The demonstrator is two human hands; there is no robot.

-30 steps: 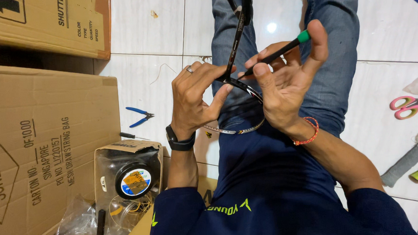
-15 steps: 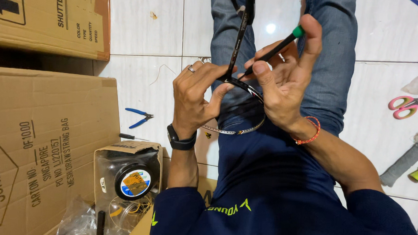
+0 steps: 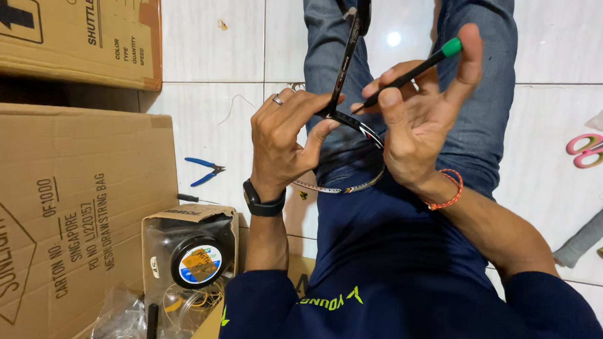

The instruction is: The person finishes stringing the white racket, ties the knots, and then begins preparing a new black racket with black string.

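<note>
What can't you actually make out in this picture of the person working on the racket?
- Racket frame: its head runs off the top edge of the head view.
- Tip of the green-capped tool: hidden behind the right hand fingers.
- What the left hand pinches: too small to tell.
- Pink scissors: blades cut by the right edge.
- Reel in the open box: blurred by plastic wrap.

floor: white glossy tiles | cardboard boxes left | lamp glare
</note>
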